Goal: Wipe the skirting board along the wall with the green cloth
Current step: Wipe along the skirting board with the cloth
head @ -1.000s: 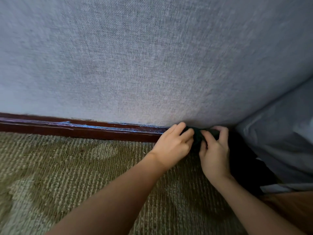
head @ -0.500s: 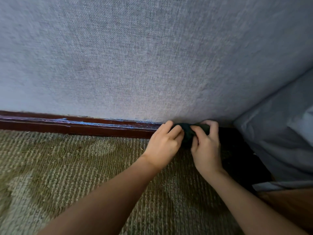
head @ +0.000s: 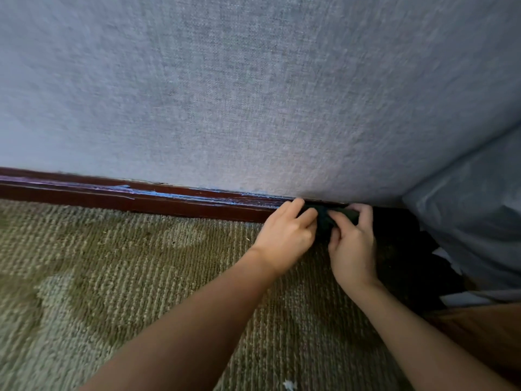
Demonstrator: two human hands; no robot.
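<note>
A dark red-brown skirting board [head: 141,197] runs along the foot of the grey textured wall, with bluish streaks on its top edge. The dark green cloth [head: 324,221] is bunched against the board, mostly hidden between my hands. My left hand [head: 284,235] grips the cloth's left side with curled fingers. My right hand [head: 352,244] holds its right side, fingers curled over the cloth's top against the board.
Olive patterned carpet [head: 127,263] covers the floor. A grey fabric-covered piece of furniture [head: 473,221] closes off the right, with a dark gap [head: 403,244] beneath it. A brown wooden surface [head: 479,334] lies at the lower right. A white scrap [head: 289,385] lies on the carpet.
Both hands and the cloth have slid a little to the left along the skirting board, staying pressed together on the cloth.
</note>
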